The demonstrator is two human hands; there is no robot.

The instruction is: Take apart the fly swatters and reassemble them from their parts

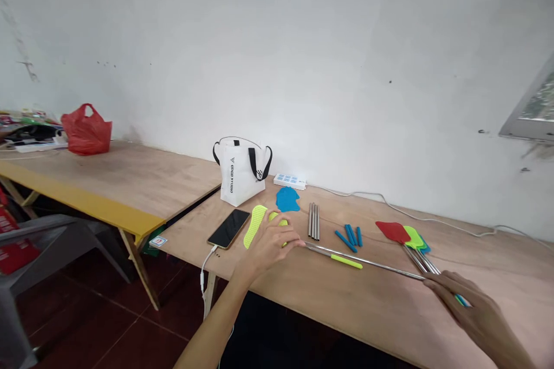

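Observation:
A thin metal rod (pixel 385 267) stretches between my two hands, slanting down to the right above the table. My left hand (pixel 272 240) pinches its left end. Yellow-green fly swatter heads (pixel 256 225) lie beside and partly behind that hand. My right hand (pixel 465 297) is closed around the rod's right end; its fingertips are partly hidden. Just below the rod is a yellow-green handle grip (pixel 346 261). Red (pixel 393 231), yellow-green and blue swatters with metal shafts lie near my right hand, which covers part of their handles.
Behind lie blue swatter heads (pixel 287 199), several metal tubes (pixel 314 222) and blue grips (pixel 350 236). A phone (pixel 229 228) on a cable, a white bag (pixel 242 176) and a power strip (pixel 289 181) stand left and back. A red plastic bag (pixel 86 131) sits on the neighbouring table.

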